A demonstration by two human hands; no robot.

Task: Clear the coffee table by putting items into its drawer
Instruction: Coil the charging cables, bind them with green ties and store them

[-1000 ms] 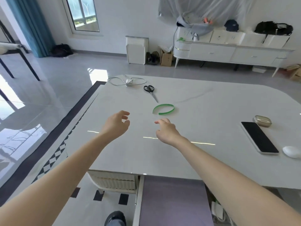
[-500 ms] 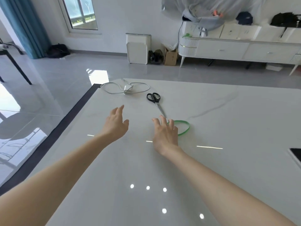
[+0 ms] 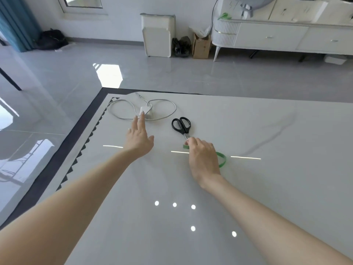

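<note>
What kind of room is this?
Probably a living room at home: a white coffee table holding scissors, a charger cable and a green band, a white sideboard against the wall, and a blue curtain.

**Room around the work area**

A glossy grey tiled floor (image 3: 172,73) fills the far half of the view and mirrors a bright window patch at eleven o'clock. A teal curtain (image 3: 15,23) hangs at ten o'clock, with a black bag (image 3: 50,39) on the floor just beside it. The lower edge of a window (image 3: 82,2) shows at eleven o'clock. A white boxy unit (image 3: 157,35) stands against the wall at twelve o'clock; dark shoes (image 3: 180,45) and an open cardboard box (image 3: 201,45) sit just to its right. A white sideboard (image 3: 277,37) on slim legs spans one to two o'clock. A rug (image 3: 57,155) with a black border and triangle trim lies at eight o'clock.
</note>
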